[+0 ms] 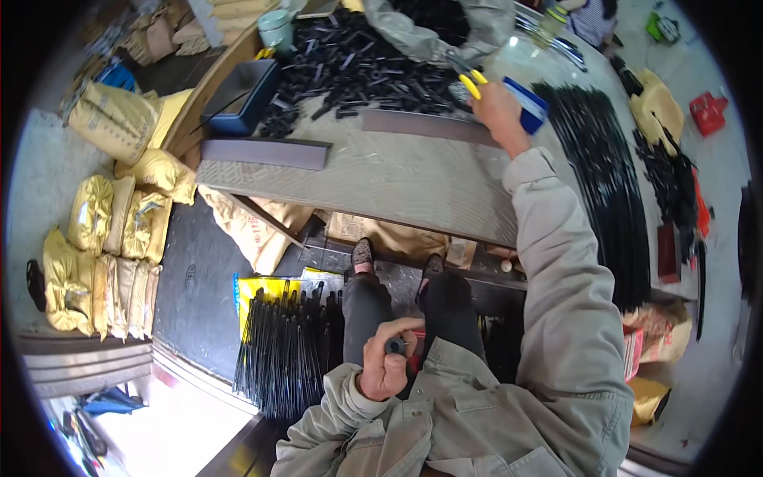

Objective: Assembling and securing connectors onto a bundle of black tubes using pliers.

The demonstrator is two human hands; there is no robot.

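My left hand (383, 367) is closed in front of my lap around a black tube (395, 346), whose round, hollow end points up. My right arm stretches far across the table, and its hand (499, 114) is closed at the yellow-handled pliers (474, 83), near the table's far right part. Right beside that hand stands a blue box (526, 103) with a white panel. Many short black tube pieces (350, 67) lie heaped on the table (413, 183) to the left of the pliers.
Long black rods (592, 175) lie bundled on the right; more rods (278, 350) stand upright by my left leg. A dark blue bin (245, 95) and grey bars (266, 153) sit on the table. A grey sack (485, 32) stands behind. Yellow sacks (91, 203) are stacked left.
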